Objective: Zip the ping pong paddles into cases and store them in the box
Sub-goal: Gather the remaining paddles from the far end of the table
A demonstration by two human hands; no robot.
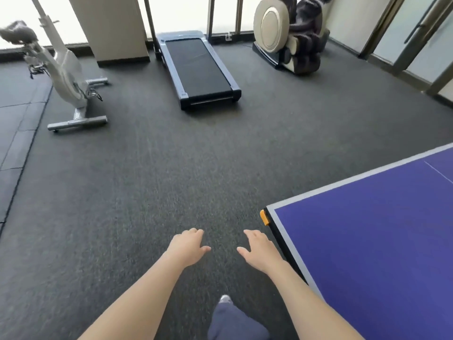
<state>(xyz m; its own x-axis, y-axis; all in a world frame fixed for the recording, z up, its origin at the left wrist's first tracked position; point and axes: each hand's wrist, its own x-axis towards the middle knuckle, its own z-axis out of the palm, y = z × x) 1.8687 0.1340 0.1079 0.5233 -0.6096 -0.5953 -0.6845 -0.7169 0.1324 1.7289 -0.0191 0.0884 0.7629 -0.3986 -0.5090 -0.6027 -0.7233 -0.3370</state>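
The left forearm (137, 290) and right forearm (301, 290) were bare as far as they showed. The trouser leg (235, 322) was navy blue. The blurred shoe tip (225, 299) looked greyish-white, possibly a sneaker.

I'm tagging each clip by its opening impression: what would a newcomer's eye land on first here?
The left hand and right hand stretch out empty, low centre, over grey carpet. The corner of a blue ping pong table fills the lower right. Farther off stand an exercise bike at left, a treadmill at centre and a massage chair at upper right.
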